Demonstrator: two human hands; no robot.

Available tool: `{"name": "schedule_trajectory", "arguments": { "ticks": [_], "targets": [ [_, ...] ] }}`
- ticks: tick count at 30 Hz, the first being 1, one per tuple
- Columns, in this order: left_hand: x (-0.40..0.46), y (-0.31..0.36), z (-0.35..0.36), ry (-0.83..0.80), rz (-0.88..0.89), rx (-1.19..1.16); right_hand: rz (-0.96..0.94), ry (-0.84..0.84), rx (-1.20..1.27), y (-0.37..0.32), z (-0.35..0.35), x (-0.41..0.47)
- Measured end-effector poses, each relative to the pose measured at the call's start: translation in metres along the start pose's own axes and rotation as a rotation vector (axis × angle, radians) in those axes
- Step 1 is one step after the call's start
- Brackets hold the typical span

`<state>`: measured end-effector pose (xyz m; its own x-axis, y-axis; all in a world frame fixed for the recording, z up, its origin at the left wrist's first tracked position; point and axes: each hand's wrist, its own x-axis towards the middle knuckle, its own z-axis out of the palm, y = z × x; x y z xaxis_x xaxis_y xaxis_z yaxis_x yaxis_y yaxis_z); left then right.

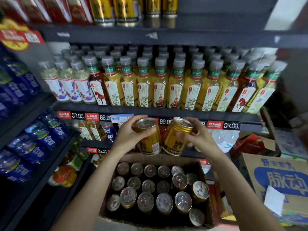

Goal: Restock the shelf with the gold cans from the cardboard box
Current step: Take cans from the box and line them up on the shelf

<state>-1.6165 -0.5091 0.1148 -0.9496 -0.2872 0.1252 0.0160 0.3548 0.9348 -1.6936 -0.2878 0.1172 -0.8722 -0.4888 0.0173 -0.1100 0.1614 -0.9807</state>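
My left hand (131,135) grips a gold can (149,140) round its upper part, holding it upright above the cardboard box (206,219). My right hand (198,137) holds a second gold can (176,139), tilted with its top leaning right; the two cans almost touch. The box below holds several more gold cans (150,189) standing with silver tops up. On the top shelf (166,36) a few gold cans (126,10) stand, with bare shelf to their right.
Tea bottles (160,84) fill the middle shelf in front of me. Blue water bottles (25,147) line the shelves on the left. Lower shelves hold more bottles. A blue and tan carton (281,182) and a red box (253,144) sit at the right.
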Motion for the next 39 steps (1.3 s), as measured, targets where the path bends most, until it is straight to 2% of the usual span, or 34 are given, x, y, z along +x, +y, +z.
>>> {"name": "schedule_trajectory", "arguments": {
  "ticks": [4, 8, 13, 17, 26, 35, 39],
  "targets": [
    [0.024, 0.073, -0.010, -0.031, 0.191, 0.058, -0.080, 0.021, 0.078, -0.070, -0.023, 0.004],
    [0.050, 0.142, -0.017, 0.003, 0.369, 0.203, -0.220, 0.048, -0.062, -0.135, -0.047, 0.019],
    [0.087, 0.217, -0.029, 0.070, 0.474, 0.413, -0.330, 0.106, -0.184, -0.208, -0.075, 0.047],
    [0.121, 0.255, -0.030, 0.180, 0.466, 0.580, -0.370, 0.120, -0.213, -0.243, -0.093, 0.070],
    [0.196, 0.275, -0.018, 0.459, 0.458, 0.569, -0.399, 0.233, -0.286, -0.259, -0.116, 0.144],
    [0.266, 0.269, 0.001, 0.574, 0.377, 0.626, -0.362, 0.372, -0.365, -0.261, -0.126, 0.221],
    [0.297, 0.271, 0.015, 0.504, 0.379, 0.667, -0.337, 0.386, -0.448, -0.260, -0.150, 0.243]
  ]
}}
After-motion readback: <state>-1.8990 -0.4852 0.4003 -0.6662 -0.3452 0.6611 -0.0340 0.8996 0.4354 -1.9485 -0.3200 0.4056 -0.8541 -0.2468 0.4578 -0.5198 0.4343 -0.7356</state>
